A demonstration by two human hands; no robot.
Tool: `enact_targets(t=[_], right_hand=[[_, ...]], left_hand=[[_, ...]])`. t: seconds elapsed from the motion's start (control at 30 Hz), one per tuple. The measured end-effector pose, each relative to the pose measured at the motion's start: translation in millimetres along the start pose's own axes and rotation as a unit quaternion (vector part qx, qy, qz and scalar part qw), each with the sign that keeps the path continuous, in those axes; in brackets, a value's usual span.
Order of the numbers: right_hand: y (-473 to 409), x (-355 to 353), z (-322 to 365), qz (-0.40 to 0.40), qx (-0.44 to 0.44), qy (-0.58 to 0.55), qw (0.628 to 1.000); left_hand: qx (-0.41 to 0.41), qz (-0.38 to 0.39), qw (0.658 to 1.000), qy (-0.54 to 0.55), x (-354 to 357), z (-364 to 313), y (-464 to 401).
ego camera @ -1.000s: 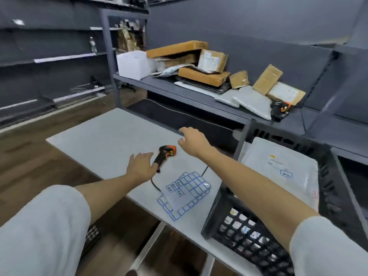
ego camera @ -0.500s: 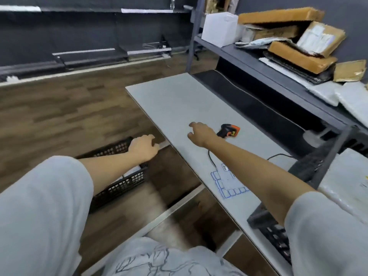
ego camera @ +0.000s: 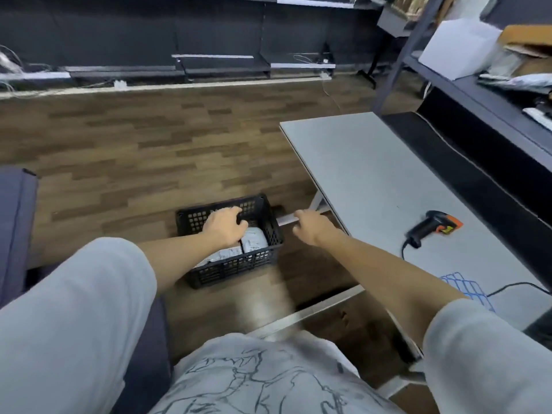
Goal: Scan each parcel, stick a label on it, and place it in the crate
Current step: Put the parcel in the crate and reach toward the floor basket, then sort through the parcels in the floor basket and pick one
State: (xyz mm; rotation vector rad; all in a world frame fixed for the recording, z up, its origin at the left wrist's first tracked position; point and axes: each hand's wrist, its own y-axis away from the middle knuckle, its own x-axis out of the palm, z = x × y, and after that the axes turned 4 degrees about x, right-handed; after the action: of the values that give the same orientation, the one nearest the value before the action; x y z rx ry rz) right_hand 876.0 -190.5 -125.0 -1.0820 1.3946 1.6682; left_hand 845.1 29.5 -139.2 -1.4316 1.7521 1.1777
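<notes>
Parcels (ego camera: 245,245): soft grey-white poly mailers, slightly crumpled, printed labels faintly visible; lying flat inside the floor crate, partly hidden under the left hand.

Floor crate (ego camera: 263,255): black plastic, rectangular, lattice walls; on the wood-plank floor at 9 o'clock of the table corner, probably kept low as the supply bin.

Left hand (ego camera: 224,227): lowered into the crate, fingers spread and bent over the mailers; whether it grips one yet cannot be told.

Right hand (ego camera: 313,230): just off the table edge at 3 o'clock of the crate, fingers loosely curled, holding nothing, likely ready to assist.

Scanner (ego camera: 433,228): black pistol-shaped, orange head, corded; lying on its side on the table.

Table (ego camera: 358,162): smooth pale grey top.

Label sheet (ego camera: 466,291): blue-outlined stickers, at 5 o'clock of the scanner.
</notes>
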Motion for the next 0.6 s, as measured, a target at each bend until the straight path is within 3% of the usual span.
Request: enact_targets(t=[0.3, 0.6], right_hand=[[-53, 6, 61, 0.071, -0.037, 0.033, 0.996], [-159, -6, 95, 0.115, -0.05, 0.025, 0.992]], left_hand=[[-0.068, 0.003, 0.997, 0.025, -7, 62, 1], [-0.091, 0.016, 0.996, 0.016, -36, 103, -75]])
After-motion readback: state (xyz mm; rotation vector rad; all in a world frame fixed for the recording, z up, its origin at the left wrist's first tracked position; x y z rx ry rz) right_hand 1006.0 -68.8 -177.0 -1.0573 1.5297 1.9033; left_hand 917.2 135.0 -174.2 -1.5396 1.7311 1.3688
